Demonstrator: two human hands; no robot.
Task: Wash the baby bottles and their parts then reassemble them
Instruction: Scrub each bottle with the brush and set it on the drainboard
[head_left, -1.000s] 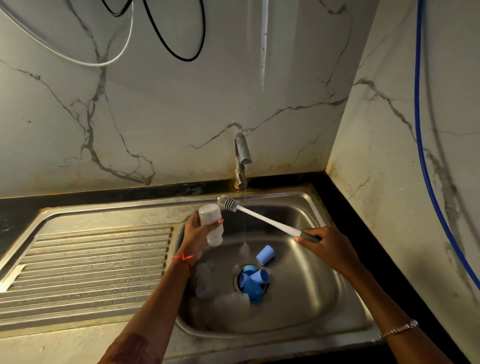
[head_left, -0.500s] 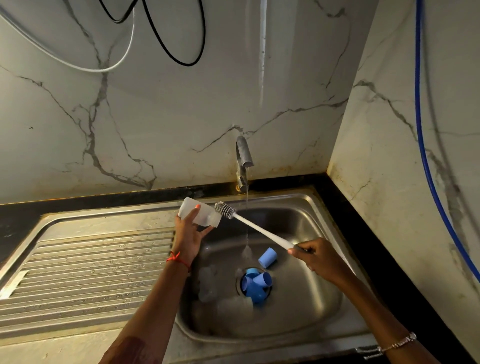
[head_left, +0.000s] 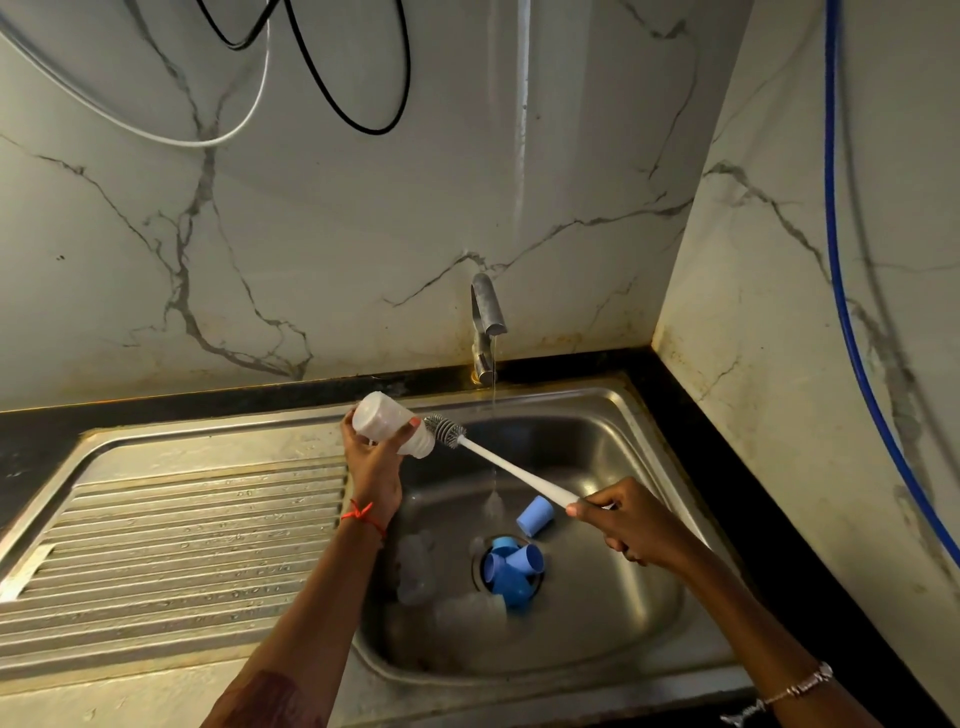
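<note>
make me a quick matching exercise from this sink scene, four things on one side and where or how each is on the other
Things:
1. clear bottle
2. brush
3. tap
4. blue caps

States:
a. running a thin stream
b. gripped by the left hand
c. piled at the sink drain
d. handle held by the right hand

Pairs: 1-b, 2-d, 3-a, 4-c

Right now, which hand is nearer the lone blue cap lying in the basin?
Right. The right hand, gripping the brush, is just right of the lone blue cap. The left hand holds the bottle above the left edge of the basin, farther away.
</note>
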